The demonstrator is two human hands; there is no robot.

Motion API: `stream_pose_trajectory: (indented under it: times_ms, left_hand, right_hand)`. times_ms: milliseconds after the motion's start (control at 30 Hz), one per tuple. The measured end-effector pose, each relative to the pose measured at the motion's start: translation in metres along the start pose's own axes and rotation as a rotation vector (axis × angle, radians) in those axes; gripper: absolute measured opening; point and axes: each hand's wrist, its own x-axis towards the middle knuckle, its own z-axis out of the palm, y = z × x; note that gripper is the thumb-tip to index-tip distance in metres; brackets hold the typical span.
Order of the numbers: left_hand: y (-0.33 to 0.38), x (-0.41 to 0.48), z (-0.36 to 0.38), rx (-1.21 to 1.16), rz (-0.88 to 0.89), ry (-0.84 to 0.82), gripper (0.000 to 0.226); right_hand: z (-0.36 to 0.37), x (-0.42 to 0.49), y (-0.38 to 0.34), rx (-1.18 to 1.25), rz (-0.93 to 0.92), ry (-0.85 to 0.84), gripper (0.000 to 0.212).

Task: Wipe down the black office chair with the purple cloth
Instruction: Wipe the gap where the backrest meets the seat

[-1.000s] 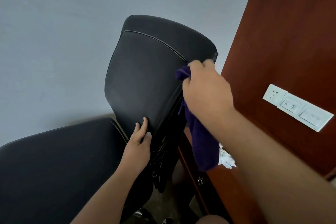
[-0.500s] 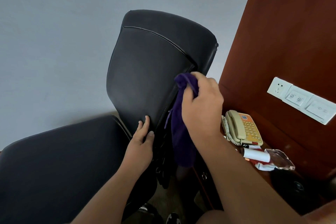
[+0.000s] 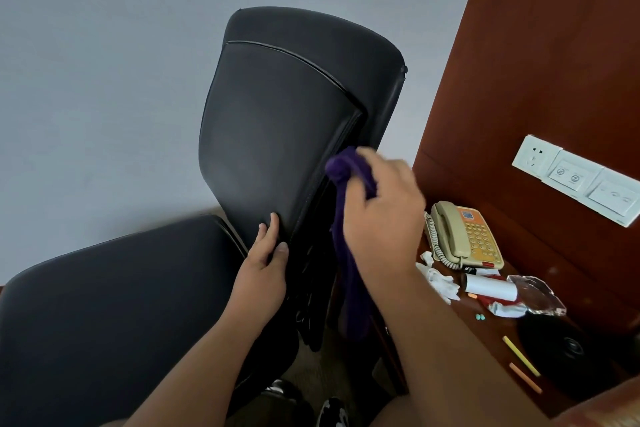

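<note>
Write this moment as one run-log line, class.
stage: wiping | right hand: holds purple cloth against side edge of chair back | left hand: rests on its lower edge

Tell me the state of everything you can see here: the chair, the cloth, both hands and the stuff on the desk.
black office chair: upright, cloth against its backrest's side edge.
purple cloth: bunched at top, rest hanging down.
left hand: fingers straight, resting on the lower backrest.
right hand: grips the purple cloth.
telephone: handset on cradle.
wall socket: nothing plugged in.
white roll: lying on its side.
tissues: crumpled.
</note>
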Motion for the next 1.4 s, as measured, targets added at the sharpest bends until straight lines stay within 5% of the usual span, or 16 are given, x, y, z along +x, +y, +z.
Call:
stream_pose_trajectory:
  times_ms: [133,367,567,733,1000,1200,1400]
  left_hand:
    - [-0.001,0.002,-0.001,-0.013,-0.002,0.011,0.052]
    - [0.001,0.005,0.0,0.002,0.003,0.009,0.054]
    - [-0.001,0.005,0.0,0.01,0.008,0.012,0.052]
    - [-0.003,0.004,-0.003,0.0,0.008,-0.002,0.053]
    - [-0.004,0.008,-0.004,0.005,0.003,-0.025,0.055]
    - [-0.003,0.008,-0.003,-0.022,-0.001,-0.025,0.055]
    - [-0.005,0.009,-0.002,-0.022,0.001,-0.012,0.053]
  right_hand:
    - [0.02,-0.003,-0.007,-0.097,-0.04,-0.004,0.037]
    - [0.038,-0.081,0.041,-0.128,-0.004,-0.328,0.039]
    - [0.004,-0.015,0.015,0.032,-0.035,0.012,0.038]
    - [0.015,-0.008,0.01,-0.098,-0.105,-0.099,0.04]
    - [0.051,-0.069,0.04,0.005,0.03,-0.086,0.045]
    - [0.052,-0.09,0.052,-0.131,0.042,-0.239,0.064]
    - [0.022,-0.041,0.041,0.082,-0.126,0.099,0.039]
